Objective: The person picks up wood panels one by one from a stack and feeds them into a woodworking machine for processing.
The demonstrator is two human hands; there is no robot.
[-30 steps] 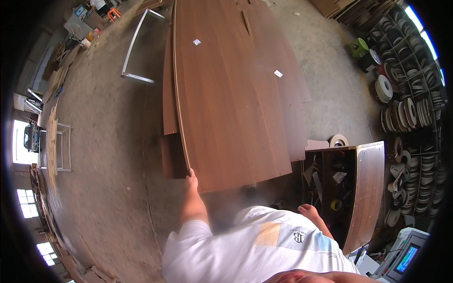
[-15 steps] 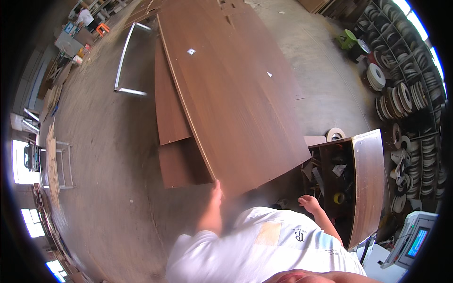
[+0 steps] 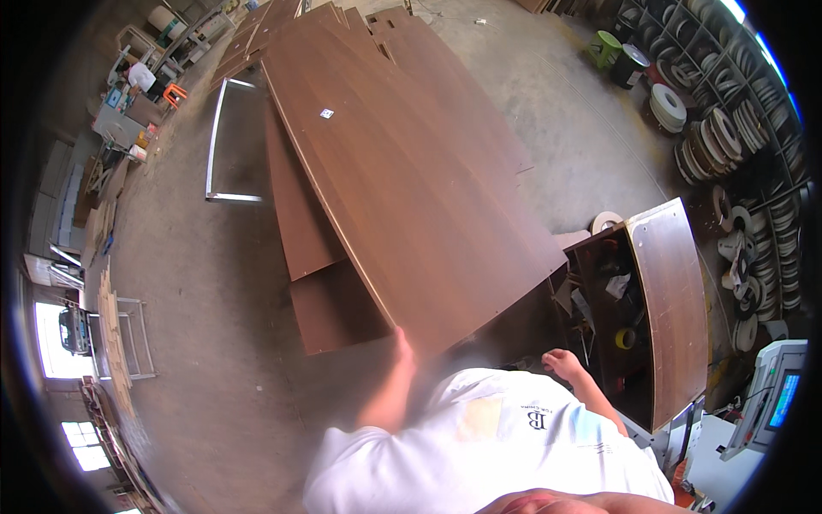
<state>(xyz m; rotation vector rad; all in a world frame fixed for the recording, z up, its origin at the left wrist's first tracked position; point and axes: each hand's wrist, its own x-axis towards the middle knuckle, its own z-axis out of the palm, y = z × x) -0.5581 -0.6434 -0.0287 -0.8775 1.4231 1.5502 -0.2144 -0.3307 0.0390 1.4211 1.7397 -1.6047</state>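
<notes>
The panel (image 3: 402, 206) looks stiff, heavy and slick, best held by its edges; left grip (image 3: 405, 349) clasps its near corner, right grip (image 3: 562, 363): cannot tell

Blur softens the left hand (image 3: 404, 349) at the near corner of the top brown panel (image 3: 394, 188), which hides much of the lower boards (image 3: 301, 210) from us. We cannot see inside the curled right hand (image 3: 562, 363). Shadow obscures the cabinet (image 3: 675, 300)'s contents; the dark rim crops the reel rack (image 3: 786, 192).
</notes>
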